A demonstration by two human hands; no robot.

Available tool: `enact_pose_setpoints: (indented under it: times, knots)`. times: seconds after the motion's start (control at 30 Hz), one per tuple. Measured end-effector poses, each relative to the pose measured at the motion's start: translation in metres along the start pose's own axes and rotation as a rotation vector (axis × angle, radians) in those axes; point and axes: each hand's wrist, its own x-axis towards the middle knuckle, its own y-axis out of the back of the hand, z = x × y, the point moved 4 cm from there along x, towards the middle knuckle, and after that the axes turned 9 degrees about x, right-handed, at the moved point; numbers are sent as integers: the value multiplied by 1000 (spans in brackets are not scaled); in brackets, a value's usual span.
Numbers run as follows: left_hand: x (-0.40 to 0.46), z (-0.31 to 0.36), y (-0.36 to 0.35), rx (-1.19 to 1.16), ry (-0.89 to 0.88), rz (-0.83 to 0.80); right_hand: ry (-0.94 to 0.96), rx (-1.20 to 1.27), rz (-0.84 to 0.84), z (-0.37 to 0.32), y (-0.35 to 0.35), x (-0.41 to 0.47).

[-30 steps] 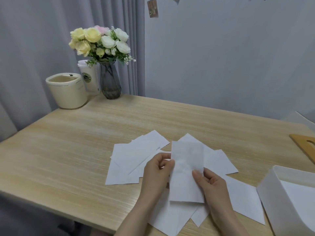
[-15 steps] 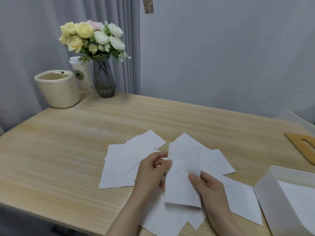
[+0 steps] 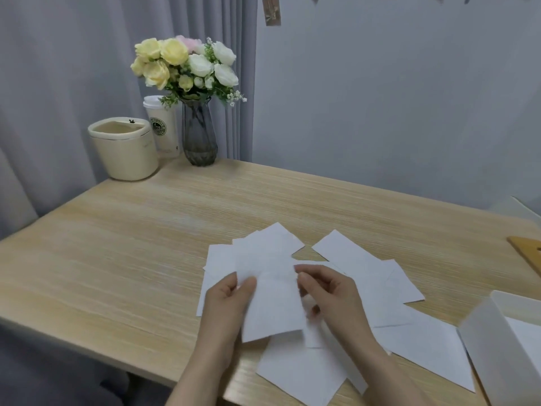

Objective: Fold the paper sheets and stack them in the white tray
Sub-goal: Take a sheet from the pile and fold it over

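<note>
White paper sheet [image 3: 272, 306], partly folded, is held above the light wooden table [image 3: 117, 259] in the head view: the left hand [image 3: 227, 303] pinches its left edge, the right hand [image 3: 330, 297] pinches its upper right edge. Loose white sheets [image 3: 409, 341] lie scattered beneath (overlapping). The white plastic tray [image 3: 494, 347] stands at the right, one sheet inside.

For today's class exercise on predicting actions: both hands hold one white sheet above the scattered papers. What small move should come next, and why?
Probably press the crease flat. The left hand and right hand pinch the partly folded white paper sheet, its upper flap bent over but not flattened; the white plastic tray waits on the right.
</note>
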Motion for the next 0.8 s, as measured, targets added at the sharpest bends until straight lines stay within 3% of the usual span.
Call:
enact_pose_setpoints:
  times: [0.1, 0.2, 0.33, 0.5, 0.7, 0.8]
  knots:
    - [5, 1, 36, 14, -4, 92, 105, -224, -51, 8, -15, 23]
    - [9, 1, 53, -15, 20, 101, 163, -530, 4, 18, -24, 46]
    - [11, 0, 53, -50, 40, 82, 15, -857, 85, 30, -31, 68]
    - [10, 0, 53, -47, 23, 101, -9, -812, 197, 36, -34, 76]
    - [10, 0, 52, -44, 14, 110, -13, -779, 209, 35, -39, 83]
    - [9, 0, 52, -46, 17, 113, 44, -881, 240, 35, -40, 86]
